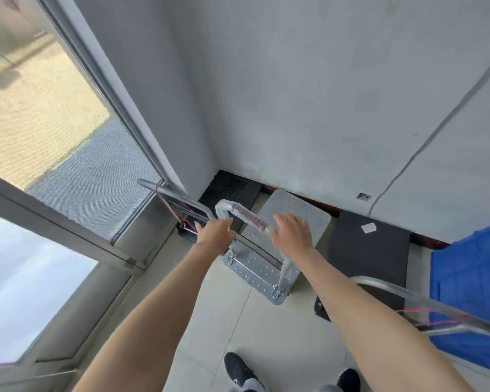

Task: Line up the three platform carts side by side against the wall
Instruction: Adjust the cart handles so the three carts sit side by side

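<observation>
Three platform carts stand at the foot of the grey wall. A black cart fills the left corner, its metal handle near the window. The silver perforated cart is in the middle, slightly angled, with a wrapped handle. A second black cart stands on the right, its handle close to me. My left hand hovers at the left end of the silver cart's handle, fingers apart. My right hand is spread open just over the handle's right end.
A glass window with a metal frame runs along the left. A blue crate sits at the right edge beside the right black cart. A cable runs down the wall. Pale floor tiles lie in front of my shoes.
</observation>
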